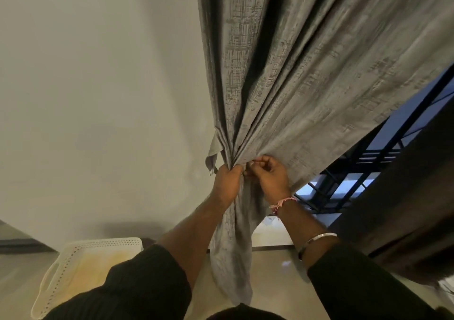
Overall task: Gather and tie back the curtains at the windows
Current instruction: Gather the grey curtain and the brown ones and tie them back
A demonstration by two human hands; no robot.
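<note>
Grey curtain (302, 78) hangs from the top of the view and is drawn into a tight waist beside the wall (98, 98), its tail falling past the forearms toward the floor. The left hand (227, 181) wraps the waist, fingers curled round the bunched folds. The right hand (271, 177), just beside it, pinches a fold or something small at the bunch; whether that is a tie cannot be told. A fabric flap (212, 157) sticks out by the wall. To do this step well, the left grip should probably stay firm so no pleat slips while the right works the fastening round, keeping folds even. Window bars (368, 169) show at right.
</note>
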